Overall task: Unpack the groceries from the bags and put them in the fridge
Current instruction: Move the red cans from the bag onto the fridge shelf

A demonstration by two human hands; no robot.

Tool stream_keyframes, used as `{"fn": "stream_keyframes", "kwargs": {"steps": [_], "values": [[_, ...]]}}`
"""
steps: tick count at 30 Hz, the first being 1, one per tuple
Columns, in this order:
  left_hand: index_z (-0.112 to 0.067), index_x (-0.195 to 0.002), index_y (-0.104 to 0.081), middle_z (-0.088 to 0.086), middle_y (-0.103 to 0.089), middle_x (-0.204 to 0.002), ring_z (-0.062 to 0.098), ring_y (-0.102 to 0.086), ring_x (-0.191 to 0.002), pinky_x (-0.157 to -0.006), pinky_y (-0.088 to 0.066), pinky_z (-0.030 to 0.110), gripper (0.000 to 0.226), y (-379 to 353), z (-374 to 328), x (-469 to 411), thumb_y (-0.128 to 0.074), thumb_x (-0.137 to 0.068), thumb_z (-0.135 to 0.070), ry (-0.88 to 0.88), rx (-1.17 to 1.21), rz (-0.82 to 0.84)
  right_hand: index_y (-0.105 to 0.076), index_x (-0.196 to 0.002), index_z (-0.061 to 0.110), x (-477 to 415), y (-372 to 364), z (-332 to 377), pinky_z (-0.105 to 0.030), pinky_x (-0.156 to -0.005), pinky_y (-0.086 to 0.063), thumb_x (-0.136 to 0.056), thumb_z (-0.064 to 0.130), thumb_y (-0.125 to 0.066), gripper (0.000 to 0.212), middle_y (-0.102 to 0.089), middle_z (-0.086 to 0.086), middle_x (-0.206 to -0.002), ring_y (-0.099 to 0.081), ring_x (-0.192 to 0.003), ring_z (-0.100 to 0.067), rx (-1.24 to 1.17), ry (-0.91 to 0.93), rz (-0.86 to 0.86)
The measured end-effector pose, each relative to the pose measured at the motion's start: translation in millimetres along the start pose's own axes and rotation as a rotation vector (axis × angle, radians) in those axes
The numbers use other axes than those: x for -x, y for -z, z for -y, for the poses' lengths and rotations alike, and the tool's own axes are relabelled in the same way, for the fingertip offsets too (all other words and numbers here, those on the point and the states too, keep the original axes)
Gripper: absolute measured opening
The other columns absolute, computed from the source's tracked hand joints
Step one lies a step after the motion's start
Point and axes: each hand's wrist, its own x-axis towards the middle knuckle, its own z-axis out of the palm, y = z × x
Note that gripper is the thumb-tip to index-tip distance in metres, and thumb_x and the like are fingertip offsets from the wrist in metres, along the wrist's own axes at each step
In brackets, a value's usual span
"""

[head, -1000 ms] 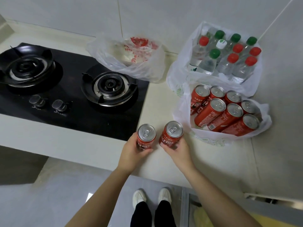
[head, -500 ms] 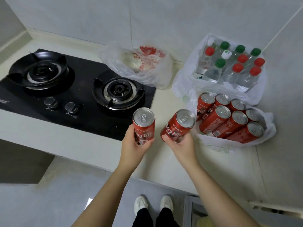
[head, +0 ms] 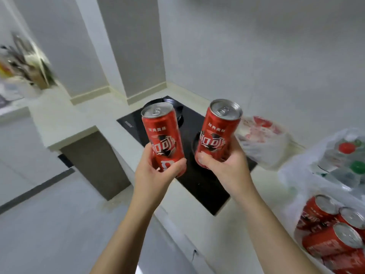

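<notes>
left hand (head: 158, 175) grips left can (head: 162, 133) low, right hand (head: 223, 167) grips right can (head: 219, 131). Fridge not in view; carry both upright, no shaking.

Pale tiled walls (head: 256, 56); grey floor (head: 49, 224); cream L-shaped tabletop (head: 65, 123) with inset black hob (head: 199, 180); blurred clutter (head: 25, 62) far left.

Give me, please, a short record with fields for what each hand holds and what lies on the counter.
left hand: grips the left can, top up
right hand: grips the right can, top up
bagged cans: red, in a white bag, far right
water bottles: bagged, red and green caps
stove: black, below the held cans
fridge: not in view
</notes>
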Motion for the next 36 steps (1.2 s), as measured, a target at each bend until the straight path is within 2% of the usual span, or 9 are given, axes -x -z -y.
{"fn": "stream_keyframes", "kwargs": {"steps": [4,8,12,16,21,25,27,30,36], "values": [[-0.035,-0.118,-0.054,-0.015,-0.067,-0.105,0.003,-0.066,-0.096,-0.076,-0.056,0.023,0.053,44,-8,22,-0.079,-0.071,-0.027,0.033,-0.066,-0.24,-0.051,-0.127,0.031,-2,-38,12,-0.01,-0.074,-0.051,-0.075,0.007,-0.08,0.064,-0.069,0.019,-0.101,-0.066,-0.094,0.002,-0.098,0.043,0.25],[-0.024,-0.126,-0.052,-0.013,-0.066,-0.11,-0.002,-0.064,-0.096,-0.071,-0.053,0.011,0.063,76,-15,57,-0.078,-0.069,-0.03,0.061,-0.119,-0.433,-0.049,-0.125,0.042,10,-73,15,-0.019,-0.082,-0.054,-0.075,0.014,-0.081,0.066,-0.066,0.02,-0.109,-0.063,-0.102,0.003,-0.115,0.061,0.445],[-0.039,-0.116,-0.048,-0.024,-0.061,-0.103,-0.016,-0.06,-0.088,-0.062,-0.045,0.001,0.055,111,-20,102,-0.077,-0.074,-0.022,0.098,-0.128,-0.672,-0.045,-0.133,0.039,36,-120,26,-0.029,-0.093,-0.053,-0.075,0.023,-0.081,0.07,-0.062,0.018,-0.12,-0.06,-0.11,-0.001,-0.114,0.083,0.673],[-0.043,-0.115,-0.043,-0.024,-0.058,-0.104,-0.002,-0.061,-0.09,-0.057,-0.047,0.005,0.058,146,-24,143,-0.078,-0.075,-0.021,0.145,-0.139,-0.87,-0.044,-0.133,0.037,63,-163,45,-0.019,-0.083,-0.053,-0.076,0.021,-0.08,0.069,-0.061,0.02,-0.119,-0.059,-0.107,0.006,-0.137,0.136,0.844],[-0.032,-0.126,-0.045,-0.008,-0.062,-0.119,0.016,-0.061,-0.106,-0.078,-0.055,0.024,0.064,201,-34,199,-0.08,-0.074,-0.016,0.176,-0.181,-1.046,-0.04,-0.128,0.041,115,-226,65,-0.004,-0.067,-0.048,-0.077,0.021,-0.08,0.068,-0.055,0.026,-0.118,-0.056,-0.103,0.008,-0.132,0.216,1.002],[-0.04,-0.111,-0.048,-0.017,-0.062,-0.104,0.001,-0.063,-0.095,-0.061,-0.05,0.008,0.06,247,-48,259,-0.083,-0.07,-0.016,0.133,-0.275,-1.146,-0.038,-0.124,0.043,171,-274,86,-0.011,-0.074,-0.046,-0.078,0.022,-0.079,0.065,-0.052,0.028,-0.11,-0.054,-0.099,0.0,-0.145,0.189,1.122],[-0.045,-0.104,-0.047,-0.02,-0.062,-0.101,-0.006,-0.062,-0.093,-0.061,-0.049,0.006,0.058,267,-55,287,-0.083,-0.068,-0.018,0.128,-0.328,-1.205,-0.038,-0.113,0.048,199,-294,95,-0.011,-0.071,-0.045,-0.078,0.022,-0.078,0.06,-0.051,0.031,-0.103,-0.054,-0.095,0.001,-0.144,0.182,1.187],[-0.036,-0.114,-0.051,-0.016,-0.065,-0.105,0.002,-0.064,-0.097,-0.067,-0.05,0.007,0.058,288,-62,325,-0.084,-0.068,-0.02,0.139,-0.372,-1.322,-0.043,-0.106,0.053,238,-320,104,-0.006,-0.056,-0.047,-0.076,0.021,-0.081,0.058,-0.057,0.036,-0.095,-0.058,-0.089,0.011,-0.193,0.194,1.309],[-0.047,-0.103,-0.05,-0.029,-0.065,-0.095,-0.008,-0.063,-0.09,-0.061,-0.048,0.006,0.052,305,-79,382,-0.083,-0.07,-0.024,0.182,-0.363,-1.593,-0.049,-0.11,0.048,296,-360,135,-0.005,-0.066,-0.048,-0.074,0.014,-0.082,0.059,-0.062,0.038,-0.096,-0.059,-0.094,0.014,-0.285,0.295,1.571]]}}
